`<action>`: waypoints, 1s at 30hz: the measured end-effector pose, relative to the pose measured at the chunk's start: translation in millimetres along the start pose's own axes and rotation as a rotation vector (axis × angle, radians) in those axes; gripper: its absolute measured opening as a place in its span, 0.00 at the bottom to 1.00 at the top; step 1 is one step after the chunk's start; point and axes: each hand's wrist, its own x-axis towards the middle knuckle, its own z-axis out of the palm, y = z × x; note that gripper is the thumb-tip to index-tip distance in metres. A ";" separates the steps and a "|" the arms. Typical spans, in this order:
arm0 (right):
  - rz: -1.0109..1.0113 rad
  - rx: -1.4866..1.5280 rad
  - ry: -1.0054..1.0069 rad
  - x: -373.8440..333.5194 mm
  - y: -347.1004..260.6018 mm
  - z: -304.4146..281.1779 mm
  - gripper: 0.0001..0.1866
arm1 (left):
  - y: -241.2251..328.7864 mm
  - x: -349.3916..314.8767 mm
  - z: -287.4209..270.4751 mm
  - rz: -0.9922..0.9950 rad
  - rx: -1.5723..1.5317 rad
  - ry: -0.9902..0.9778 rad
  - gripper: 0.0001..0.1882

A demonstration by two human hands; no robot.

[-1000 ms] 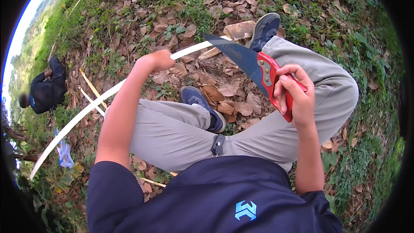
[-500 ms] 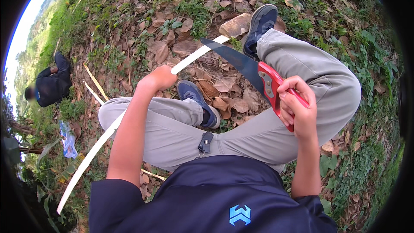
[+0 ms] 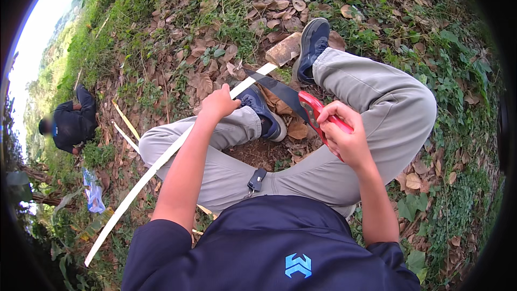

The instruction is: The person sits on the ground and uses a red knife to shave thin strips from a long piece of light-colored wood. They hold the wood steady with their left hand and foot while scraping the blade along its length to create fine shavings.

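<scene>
My left hand (image 3: 219, 104) is closed round a long pale wooden strip (image 3: 132, 194), not far from its far end. That strip runs back over my left thigh, and its near end hangs out at the lower left. My right hand (image 3: 344, 136) grips the red handle of a handsaw (image 3: 281, 91). The saw's dark blade points forward and left, its tip crossing the strip just beyond my left hand; whether they touch I cannot tell. A short log (image 3: 284, 49) lies by my right shoe, with the strip's far end at its near edge.
Dry leaves (image 3: 202, 83) and green plants (image 3: 447, 199) cover the ground. Further pale strips (image 3: 126, 120) lie beyond my left knee, and a clear blue-tinted plastic bag (image 3: 94, 191) is nearby. Another person (image 3: 72, 121) in dark clothes sits at the far left.
My left hand has shifted along the strip toward its far end. My right hand has moved forward and left with the saw. The whole view has shifted slightly.
</scene>
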 end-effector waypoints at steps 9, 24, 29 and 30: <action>-0.300 -0.368 -0.029 5.3 21.8 27.0 0.05 | -26.3 33.1 46.9 0.083 -0.173 0.029 0.24; -0.004 0.062 0.013 45.5 26.8 -2.4 0.04 | -33.6 49.7 70.0 0.050 -0.210 0.094 0.17; 0.032 0.049 -0.022 56.4 25.9 5.8 0.04 | -51.7 56.8 74.8 0.042 -0.254 0.089 0.16; 0.035 0.059 -0.014 60.1 24.5 8.8 0.05 | -55.2 59.1 72.9 0.025 -0.254 0.091 0.16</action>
